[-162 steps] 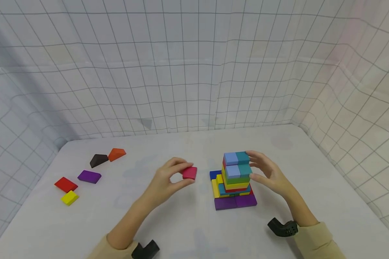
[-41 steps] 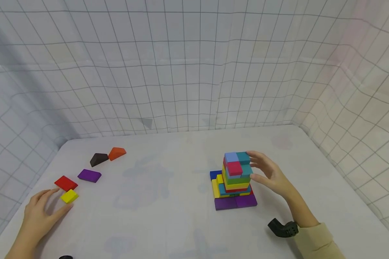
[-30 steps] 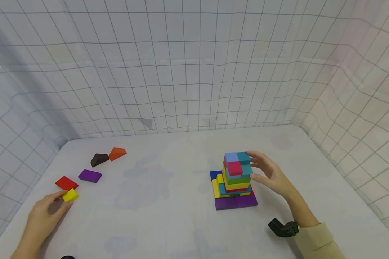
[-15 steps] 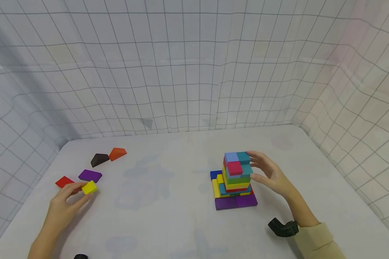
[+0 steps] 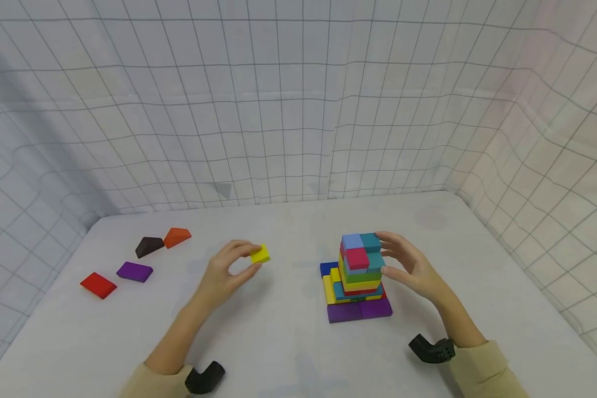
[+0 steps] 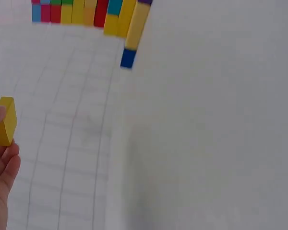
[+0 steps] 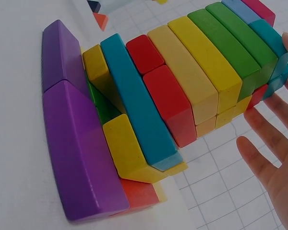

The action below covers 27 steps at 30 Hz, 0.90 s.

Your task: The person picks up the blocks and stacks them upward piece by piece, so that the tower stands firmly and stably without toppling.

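My left hand (image 5: 221,279) pinches a small yellow block (image 5: 260,254) between thumb and fingers, raised over the table to the left of the tower. The left wrist view shows this yellow block (image 6: 8,122) held on edge. A tower of coloured blocks (image 5: 360,282) stands on a wider base of purple, blue and yellow pieces. On its top layer a crimson block (image 5: 356,258) lies at the front left, ahead of a light blue one. My right hand (image 5: 413,271) is beside the tower's upper right, fingers loosely bent; whether the fingertips touch it I cannot tell.
Loose blocks lie at the table's left: a red one (image 5: 98,285), a purple one (image 5: 135,271), a dark one (image 5: 149,246) and an orange one (image 5: 177,237). A white gridded cloth (image 5: 278,110) rises behind and along both sides of the table.
The crimson block went from my left hand onto the tower. My left hand then picked up the yellow block at the far left and carried it rightward. My right hand stays in place.
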Tool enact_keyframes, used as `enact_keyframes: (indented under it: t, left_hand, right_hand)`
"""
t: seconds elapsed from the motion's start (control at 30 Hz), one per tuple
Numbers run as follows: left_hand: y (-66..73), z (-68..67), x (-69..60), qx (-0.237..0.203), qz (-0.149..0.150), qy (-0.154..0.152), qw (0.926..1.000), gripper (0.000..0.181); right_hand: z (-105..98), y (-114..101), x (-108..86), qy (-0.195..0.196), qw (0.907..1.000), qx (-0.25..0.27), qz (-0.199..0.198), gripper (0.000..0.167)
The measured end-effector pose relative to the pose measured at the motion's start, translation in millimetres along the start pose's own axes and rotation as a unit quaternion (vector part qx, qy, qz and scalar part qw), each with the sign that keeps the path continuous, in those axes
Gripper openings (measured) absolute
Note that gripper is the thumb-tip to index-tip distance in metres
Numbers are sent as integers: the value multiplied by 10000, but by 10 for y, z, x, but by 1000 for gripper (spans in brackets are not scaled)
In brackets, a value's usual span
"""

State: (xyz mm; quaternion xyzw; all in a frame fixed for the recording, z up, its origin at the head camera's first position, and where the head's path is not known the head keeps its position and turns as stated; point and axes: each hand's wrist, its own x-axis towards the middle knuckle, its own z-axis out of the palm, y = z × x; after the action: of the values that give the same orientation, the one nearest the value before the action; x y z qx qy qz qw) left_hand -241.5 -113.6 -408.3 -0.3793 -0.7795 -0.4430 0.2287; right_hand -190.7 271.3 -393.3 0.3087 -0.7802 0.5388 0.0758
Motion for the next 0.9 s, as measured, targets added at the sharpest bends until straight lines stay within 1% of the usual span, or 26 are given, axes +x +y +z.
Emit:
enact_keyframes:
  t: [0.07,0.17,0.27,0.37,0.47,0.57,0.7,0.8,0.9]
  left_hand:
    - [128,189,147,-229,185,-124,9995,33]
    - [324,436,358,-552,530,-182,9969,31]
    - [510,637,530,-896,882,-165,9919,30]
    - [667,802,647,-1046,1138,-210,9878,30]
    - [777,938,718,-973,1249,-274,9870,30]
    - [842,1054,762,-795,1277,-273,9882,30]
    - [875,1181,797,-468,1379,-232,9891,29]
    - [882,1249,812,-162,1512,-193,9882,29]
    - [892,1283,814,27,1583,-157,9873,28]
  right_hand:
    - [0,-2,-1,0,10000,6,-12,60]
    - [-1,-1,-4,7,10000,29,-57,60]
    - [0,1,-2,8,9999,44,-106,60]
    - [6,0,7,0,9998,43,-188,59]
    - [6,-1,15,-22,9996,55,-274,58]
    - [-5,-1,14,-56,9995,85,-306,58]
    - [-30,-6,12,-162,9993,163,-294,59]
    - [-49,-13,19,-234,9984,272,-440,58]
    - [-59,-22,26,-258,9973,382,-577,57]
